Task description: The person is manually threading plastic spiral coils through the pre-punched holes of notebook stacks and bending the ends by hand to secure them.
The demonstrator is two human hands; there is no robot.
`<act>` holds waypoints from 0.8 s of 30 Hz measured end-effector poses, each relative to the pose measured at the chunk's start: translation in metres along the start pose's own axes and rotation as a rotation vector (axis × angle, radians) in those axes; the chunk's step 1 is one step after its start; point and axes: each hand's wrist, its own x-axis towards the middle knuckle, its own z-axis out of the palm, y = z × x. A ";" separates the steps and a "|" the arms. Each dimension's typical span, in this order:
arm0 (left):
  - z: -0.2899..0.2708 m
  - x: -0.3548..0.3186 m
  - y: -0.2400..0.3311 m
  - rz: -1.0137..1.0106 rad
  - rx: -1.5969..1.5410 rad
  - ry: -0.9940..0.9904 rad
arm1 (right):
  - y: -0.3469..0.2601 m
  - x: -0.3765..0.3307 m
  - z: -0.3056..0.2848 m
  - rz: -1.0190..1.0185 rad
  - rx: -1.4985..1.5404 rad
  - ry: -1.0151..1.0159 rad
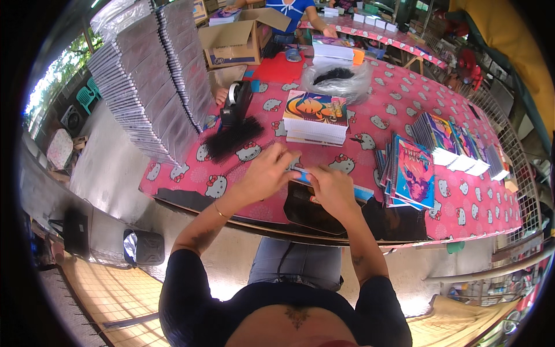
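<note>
A thin notebook (363, 193) with a blue and white edge is held nearly edge-on above the near side of the table. My left hand (270, 172) pinches its left end with fingers closed. Farther along it, my right hand (334, 191) is closed with the thumb toward the left hand. Most of the notebook is hidden by my fingers. Below it lies a dark flat board (309, 211). Beyond my hands stands a stack of unbound notebooks (315, 118) with a colourful top cover. A bundle of black binding coils (234, 139) lies beside my left hand.
Spiral notebooks (411, 173) are piled at the right, with more stacks (454, 144) behind. Tall wrapped stacks (147, 81) stand at the left, near a black tape dispenser (237, 103). A plastic bag (338, 81) and a cardboard box (237, 43) are farther back; another person (295, 11) is across the table.
</note>
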 end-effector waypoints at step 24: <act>0.061 -0.047 0.043 0.137 0.352 -0.103 | 0.030 -0.037 -0.040 -0.004 -0.047 -0.063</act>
